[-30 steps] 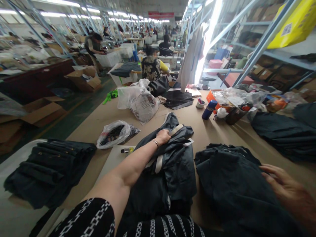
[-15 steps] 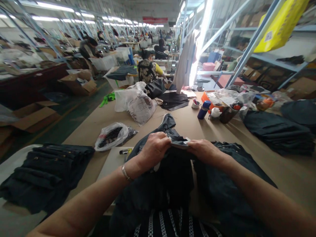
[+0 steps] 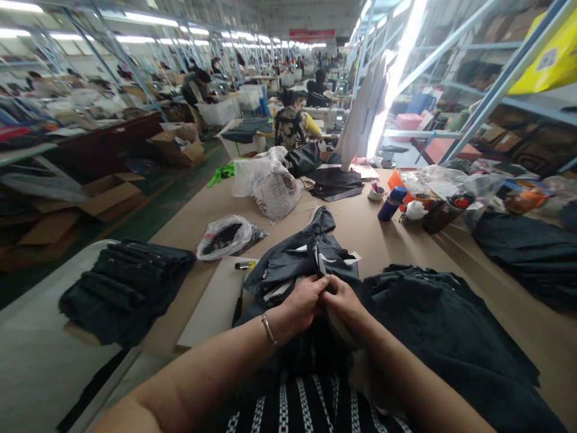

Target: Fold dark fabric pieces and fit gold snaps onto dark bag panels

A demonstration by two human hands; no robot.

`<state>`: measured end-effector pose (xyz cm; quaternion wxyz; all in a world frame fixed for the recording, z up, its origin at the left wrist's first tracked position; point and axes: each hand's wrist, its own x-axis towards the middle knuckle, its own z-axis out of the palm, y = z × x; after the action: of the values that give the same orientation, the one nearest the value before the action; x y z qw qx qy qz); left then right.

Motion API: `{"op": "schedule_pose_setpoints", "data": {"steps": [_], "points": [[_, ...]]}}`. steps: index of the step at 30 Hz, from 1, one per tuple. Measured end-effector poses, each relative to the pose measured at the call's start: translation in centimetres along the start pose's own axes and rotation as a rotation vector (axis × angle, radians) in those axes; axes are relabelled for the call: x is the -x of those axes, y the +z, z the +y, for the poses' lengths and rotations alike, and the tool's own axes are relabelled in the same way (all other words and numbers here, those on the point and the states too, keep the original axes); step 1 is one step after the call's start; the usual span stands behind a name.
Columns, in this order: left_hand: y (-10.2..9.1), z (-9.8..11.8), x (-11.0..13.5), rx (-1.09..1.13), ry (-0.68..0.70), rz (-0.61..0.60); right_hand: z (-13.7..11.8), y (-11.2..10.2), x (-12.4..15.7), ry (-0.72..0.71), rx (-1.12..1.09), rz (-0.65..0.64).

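A dark garment (image 3: 282,264) with pale strips along its edges lies bunched on the table in front of me. My left hand (image 3: 308,300), with a bangle at the wrist, pinches a fold of it. Against it, fingertips touching, my right hand (image 3: 345,300) grips the same fold. The cloth stands up narrow and folded above the fingers. White tabs show on both sides of it. Left of the garment, a screwdriver-like tool with a yellow-and-black handle (image 3: 246,264) rests on a pale board (image 3: 205,307).
Stacks of dark garments lie at left (image 3: 126,282), near right (image 3: 442,337) and far right (image 3: 527,252). Plastic bags (image 3: 270,186), an open bag of small dark pieces (image 3: 225,237) and a blue bottle (image 3: 391,204) stand farther back. Several people work beyond the table.
My hands have come together and lower, and the edge that was stretched between them is now folded upright. The view has turned to the left.
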<state>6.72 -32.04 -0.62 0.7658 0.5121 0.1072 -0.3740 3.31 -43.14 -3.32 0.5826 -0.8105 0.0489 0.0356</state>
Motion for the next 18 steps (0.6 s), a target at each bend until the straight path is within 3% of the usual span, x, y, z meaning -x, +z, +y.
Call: {"op": "schedule_pose_setpoints", "data": {"steps": [3, 6, 9, 11, 13, 15, 18], "points": [[-0.9, 0.6, 0.3, 0.003, -0.021, -0.042, 0.5, -2.1, 0.4, 0.053, -0.269, -0.078], [-1.0, 1.3, 1.9, 0.077, 0.012, -0.136, 0.3, -6.5, 0.3, -0.044, 0.009, 0.062], [0.1, 2.0, 4.9, 0.103, -0.111, -0.523, 0.4, -10.4, -0.3, -0.09, 0.23, 0.18], [1.0, 2.4, 6.9, -0.008, -0.273, -0.854, 0.6, -11.7, -0.9, -0.028, 0.147, 0.144], [1.5, 3.0, 7.7, -0.142, -0.353, -0.999, 0.6, -11.7, -1.0, 0.03, -0.034, 0.072], [1.2, 3.9, 7.1, -0.186, -0.297, -0.907, 0.0, -11.0, -0.2, 0.072, -0.229, 0.012], [-0.7, 6.0, 4.3, -0.178, -0.111, -0.61, -1.9, -9.9, 2.9, 0.119, -0.413, -0.022]]}}
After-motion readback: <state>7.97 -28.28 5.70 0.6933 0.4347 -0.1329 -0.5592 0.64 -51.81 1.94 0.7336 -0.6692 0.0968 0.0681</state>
